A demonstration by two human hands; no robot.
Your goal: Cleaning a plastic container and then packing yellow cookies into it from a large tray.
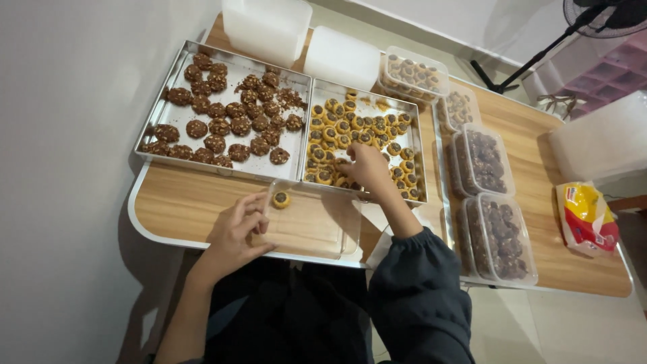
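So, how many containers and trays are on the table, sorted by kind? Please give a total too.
Metal baking trays: 2, one with brown cookies, one with yellow cookies
Clear tubs filled with cookies: 4
Clear tub holding one cookie, steadied by the left hand: 1
White opaque containers at the far edge: 2
Total: 9

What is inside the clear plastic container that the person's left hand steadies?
Inside the clear container lies one yellow cookie, near its far-left corner. The left hand covers part of its left edge.
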